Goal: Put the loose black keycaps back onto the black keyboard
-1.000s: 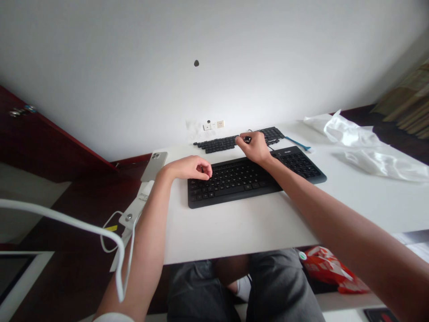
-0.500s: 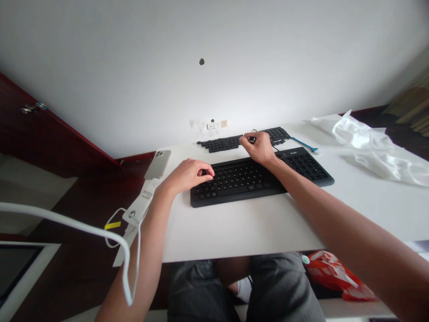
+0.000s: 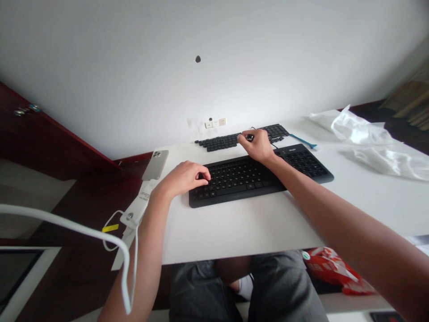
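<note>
A black keyboard (image 3: 234, 190) lies on the white table, with small pale spots across its middle rows. My left hand (image 3: 189, 176) rests at its left end, thumb and forefinger pinched together over the keys. Whatever is between those fingertips is too small to make out. Above the keyboard's upper middle, my right hand (image 3: 257, 145) is closed in a fist around a dark tool with a shiny round end (image 3: 250, 137); its lower part is hidden. Behind the keyboard, black keycaps (image 3: 221, 142) are set out in rows, partly covered by my right hand.
A blue thin-handled brush (image 3: 303, 141) lies right of the keycaps. Crumpled clear plastic (image 3: 362, 129) is at the far right. At the left edge are a phone (image 3: 156, 164) and a white power strip (image 3: 137, 206) with a cable (image 3: 77, 226). A red bag (image 3: 335, 268) sits below the table.
My left hand has shifted slightly left and down in the view, its fingers still pinched. My right fist stays nearly in place above the keyboard. The whole view has tilted a little.
</note>
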Motion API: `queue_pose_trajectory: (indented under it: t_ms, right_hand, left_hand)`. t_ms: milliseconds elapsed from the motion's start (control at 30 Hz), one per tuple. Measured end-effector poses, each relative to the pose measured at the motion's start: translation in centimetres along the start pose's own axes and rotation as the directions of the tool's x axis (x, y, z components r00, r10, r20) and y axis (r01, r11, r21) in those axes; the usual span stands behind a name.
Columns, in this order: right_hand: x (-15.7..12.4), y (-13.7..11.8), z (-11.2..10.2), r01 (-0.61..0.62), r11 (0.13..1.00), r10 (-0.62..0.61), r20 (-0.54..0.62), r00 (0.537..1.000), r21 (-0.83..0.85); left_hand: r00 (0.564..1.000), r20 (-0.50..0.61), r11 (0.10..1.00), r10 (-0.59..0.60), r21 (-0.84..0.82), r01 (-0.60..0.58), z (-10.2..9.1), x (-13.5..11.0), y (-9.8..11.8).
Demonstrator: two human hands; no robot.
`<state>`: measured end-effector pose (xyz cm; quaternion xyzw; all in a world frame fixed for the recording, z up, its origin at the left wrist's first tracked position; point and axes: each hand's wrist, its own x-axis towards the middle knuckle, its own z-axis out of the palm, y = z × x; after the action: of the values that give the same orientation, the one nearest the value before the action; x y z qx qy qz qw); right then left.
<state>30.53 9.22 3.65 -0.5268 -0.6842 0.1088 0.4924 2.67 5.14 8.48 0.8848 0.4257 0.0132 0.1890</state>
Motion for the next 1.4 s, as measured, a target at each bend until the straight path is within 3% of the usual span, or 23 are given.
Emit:
queue_pose_trajectory:
  t_ms: [767, 1167, 1300, 1367, 1400]
  right_hand:
    - [-0.1, 0.1, 0.1, -0.004, 1.0, 0.004, 0.007, 1.0, 0.014]
    - [0.3, 1.5, 0.4, 0.028, 0.999, -0.026, -0.038, 0.999, 0.042]
    - [0.6, 2.1, -0.1, 0.04, 0.999, -0.037, -0.084, 0.996, 0.029]
    - [0.8, 2.2, -0.3, 0.02, 0.999, -0.016, -0.108, 0.994, 0.035]
    - [0.9, 2.3, -0.5, 0.008, 0.999, -0.003, -0.115, 0.993, 0.042]
  left_hand:
    - [0.999, 0.039, 1.0, 0.003, -0.021, -0.002, 0.3, 0.1, 0.4]
    - [0.999, 0.036, 0.992, -0.006, -0.125, 0.011, 0.8, 0.6, -1.6]
    - [0.997, -0.068, 0.974, 0.022, -0.223, -0.036, 1.4, 1.2, -2.7]
    - [0.964, -0.262, 0.955, -0.036, -0.294, -0.044, 2.1, 1.9, -3.6]
    - [0.915, -0.391, 0.943, -0.096, -0.33, -0.042, 2.6, 2.4, -4.0]
